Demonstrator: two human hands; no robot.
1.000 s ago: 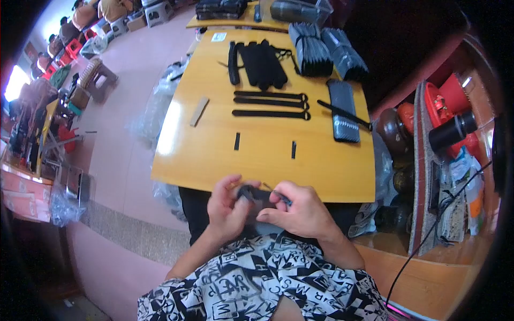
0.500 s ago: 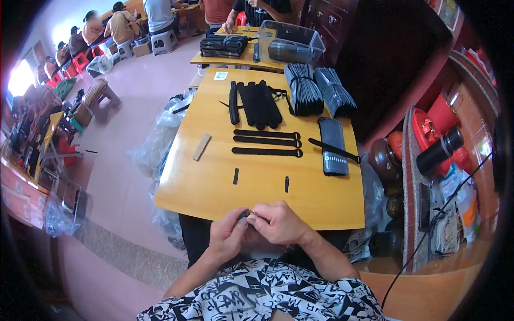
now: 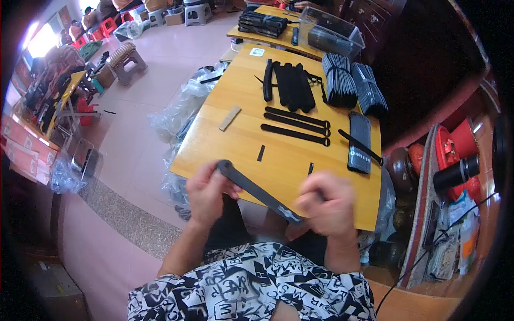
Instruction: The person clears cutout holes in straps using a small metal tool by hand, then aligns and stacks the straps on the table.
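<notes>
Strap (image 3: pixel 259 191), lower centre of the frame, slanting across the near edge of the table (image 3: pixel 289 163). Left hand (image 3: pixel 206 195) grasps its upper end; right hand (image 3: pixel 327 204), blurred, curls near the lower end, grip unclear.

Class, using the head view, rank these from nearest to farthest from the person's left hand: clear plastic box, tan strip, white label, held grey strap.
1. Grey strap: looped end at the left hand, stretching rightward.
2. Tan strip: left side of the near table.
3. White label: the near table's far left corner.
4. Clear plastic box: on the farther table.
</notes>
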